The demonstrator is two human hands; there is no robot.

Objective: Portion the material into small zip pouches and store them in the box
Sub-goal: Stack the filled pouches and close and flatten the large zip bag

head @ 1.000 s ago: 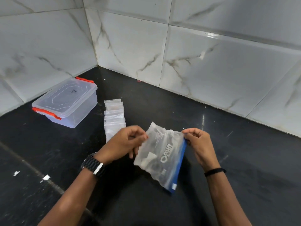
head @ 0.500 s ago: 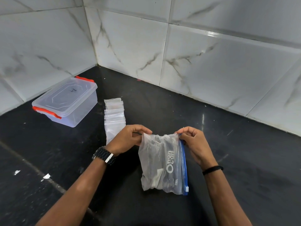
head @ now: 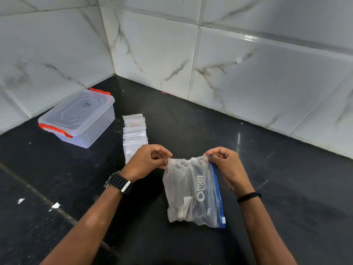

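Large zip bag: hung upright, top corners pinched by left hand and right hand (probably readying its blue zip for opening). Lidded box unopened.

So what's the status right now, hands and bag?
Left hand and right hand pinch the zip bag by its top corners. Small pouches untouched, box lidded. Nothing in the way.
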